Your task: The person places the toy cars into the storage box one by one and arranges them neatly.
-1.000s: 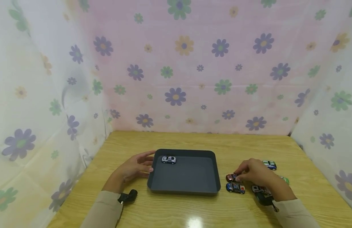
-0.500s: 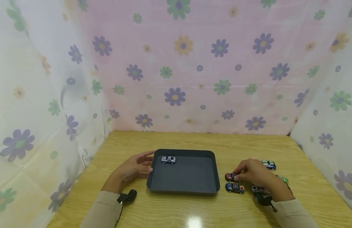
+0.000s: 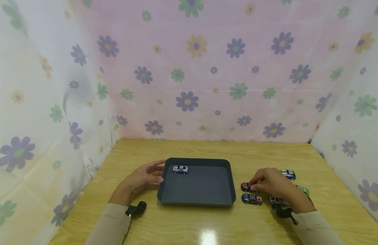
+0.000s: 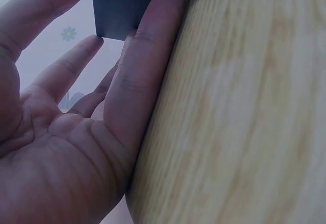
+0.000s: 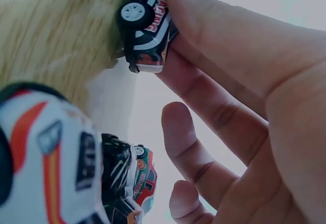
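Note:
My left hand (image 3: pixel 144 178) is beside the dark grey tray (image 3: pixel 196 205), its fingers (image 4: pixel 160 25) extended and touching the tray's left side. Inside the tray, a white-and-black toy car (image 3: pixel 180 169) sits in the far left corner. To the right of the tray, my right hand (image 3: pixel 273 183) pinches a red and dark toy car (image 3: pixel 246 186) between thumb and forefinger. Red lettering and a white wheel show on that car's side (image 5: pixel 153 28) in the right wrist view. A blue toy car (image 3: pixel 251 199) lies just in front of it.
Under my right wrist is a white toy car with orange stripes (image 5: pixel 38 152). A white-and-green car (image 3: pixel 288 174) and a bright green one (image 3: pixel 303 190) stand farther right. The wooden table (image 3: pixel 176 226) has floral cloth (image 3: pixel 207 102) at its back and sides.
The scene sits slightly higher in the head view. Both hands keep nearly the same places at the tray and at the red toy car.

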Available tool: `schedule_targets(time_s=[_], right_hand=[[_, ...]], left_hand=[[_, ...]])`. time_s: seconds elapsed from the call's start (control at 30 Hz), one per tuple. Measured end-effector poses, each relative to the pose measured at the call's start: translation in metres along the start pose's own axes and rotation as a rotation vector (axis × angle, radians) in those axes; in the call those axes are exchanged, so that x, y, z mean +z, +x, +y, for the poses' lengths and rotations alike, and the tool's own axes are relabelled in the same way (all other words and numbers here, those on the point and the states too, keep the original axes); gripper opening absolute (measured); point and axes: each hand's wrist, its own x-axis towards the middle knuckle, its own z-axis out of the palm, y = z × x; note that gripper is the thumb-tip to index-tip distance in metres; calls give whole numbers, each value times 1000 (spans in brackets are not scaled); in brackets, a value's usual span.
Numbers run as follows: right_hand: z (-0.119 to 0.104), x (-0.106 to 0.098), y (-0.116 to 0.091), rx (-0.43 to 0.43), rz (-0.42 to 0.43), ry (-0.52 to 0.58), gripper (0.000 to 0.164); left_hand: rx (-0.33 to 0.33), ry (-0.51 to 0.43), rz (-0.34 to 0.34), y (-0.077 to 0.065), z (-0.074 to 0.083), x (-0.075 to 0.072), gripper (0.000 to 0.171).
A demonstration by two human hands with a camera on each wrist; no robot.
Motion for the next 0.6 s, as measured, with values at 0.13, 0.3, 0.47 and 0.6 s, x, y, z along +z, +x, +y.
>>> schedule_targets(time_s=[0.13, 0.3, 0.47, 0.6], right_hand=[[-1, -3, 2, -11, 22, 15, 9], [-2, -5, 4, -46, 30, 44, 12], [-4, -8, 2, -19, 48, 12, 12], [-7, -10, 1, -51, 74, -1, 13]], left_hand=[[4, -4, 2, 0, 4, 0, 87], [3, 2, 18, -3, 4, -1, 89], [5, -8, -1, 0, 0, 0, 88], [0, 3, 6, 0, 0, 1, 88]])
